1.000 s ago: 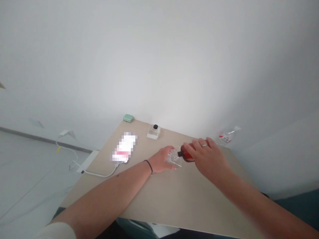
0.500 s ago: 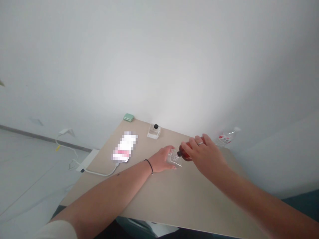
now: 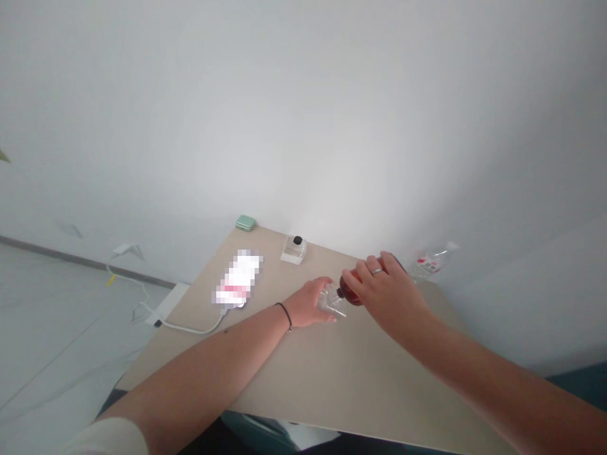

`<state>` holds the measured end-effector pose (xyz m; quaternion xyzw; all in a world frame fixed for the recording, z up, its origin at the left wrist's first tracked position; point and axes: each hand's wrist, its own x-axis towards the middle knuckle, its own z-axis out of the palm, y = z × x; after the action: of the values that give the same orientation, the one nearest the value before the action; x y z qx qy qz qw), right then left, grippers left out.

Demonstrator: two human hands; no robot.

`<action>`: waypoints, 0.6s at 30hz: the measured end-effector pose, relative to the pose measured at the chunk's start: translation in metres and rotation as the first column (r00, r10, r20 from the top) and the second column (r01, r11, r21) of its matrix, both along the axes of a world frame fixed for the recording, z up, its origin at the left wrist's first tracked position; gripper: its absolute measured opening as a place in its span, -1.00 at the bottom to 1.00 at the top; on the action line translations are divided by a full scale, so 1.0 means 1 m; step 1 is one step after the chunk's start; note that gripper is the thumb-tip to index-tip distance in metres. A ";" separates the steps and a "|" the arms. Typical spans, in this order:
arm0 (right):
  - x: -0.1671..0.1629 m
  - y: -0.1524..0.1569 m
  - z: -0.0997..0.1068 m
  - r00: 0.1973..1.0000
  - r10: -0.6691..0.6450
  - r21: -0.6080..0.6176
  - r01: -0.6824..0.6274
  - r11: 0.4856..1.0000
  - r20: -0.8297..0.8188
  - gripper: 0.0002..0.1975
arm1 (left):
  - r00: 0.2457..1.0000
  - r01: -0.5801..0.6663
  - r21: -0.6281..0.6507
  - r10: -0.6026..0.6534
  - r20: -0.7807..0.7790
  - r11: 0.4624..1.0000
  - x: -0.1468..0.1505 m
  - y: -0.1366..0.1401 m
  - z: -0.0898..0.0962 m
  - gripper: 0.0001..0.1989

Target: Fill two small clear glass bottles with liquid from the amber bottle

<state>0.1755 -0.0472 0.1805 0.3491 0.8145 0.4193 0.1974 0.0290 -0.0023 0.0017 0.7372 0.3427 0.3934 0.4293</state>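
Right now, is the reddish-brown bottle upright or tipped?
Tipped: the right hand holds the bottle slanted, its dark neck pointing toward the clear container in the left hand.

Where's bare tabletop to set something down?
Biggest: near part of tabletop, between left forearm and right forearm. Smaller: between phone, black-capped bottle and left hand. Crowded: centre, where left hand, clear container, red bottle and right hand cluster.
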 end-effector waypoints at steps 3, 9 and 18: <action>-0.001 0.000 0.001 1.000 -0.009 -0.005 0.009 1.000 0.006 -0.78 | 1.000 0.002 0.000 -0.002 -0.003 1.000 0.000 0.000 0.000 -0.14; -0.003 -0.001 0.002 1.000 -0.008 -0.025 0.007 1.000 -0.015 -0.77 | 1.000 0.008 0.002 -0.008 -0.009 1.000 0.000 0.001 -0.001 -0.14; -0.003 -0.001 0.001 1.000 -0.010 -0.030 0.010 1.000 -0.028 -0.78 | 1.000 0.007 -0.004 -0.007 -0.021 1.000 -0.001 0.000 0.000 -0.14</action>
<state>0.1723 -0.0480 0.1815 0.3562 0.8215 0.4012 0.1930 0.0279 -0.0027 0.0020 0.7418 0.3453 0.3833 0.4286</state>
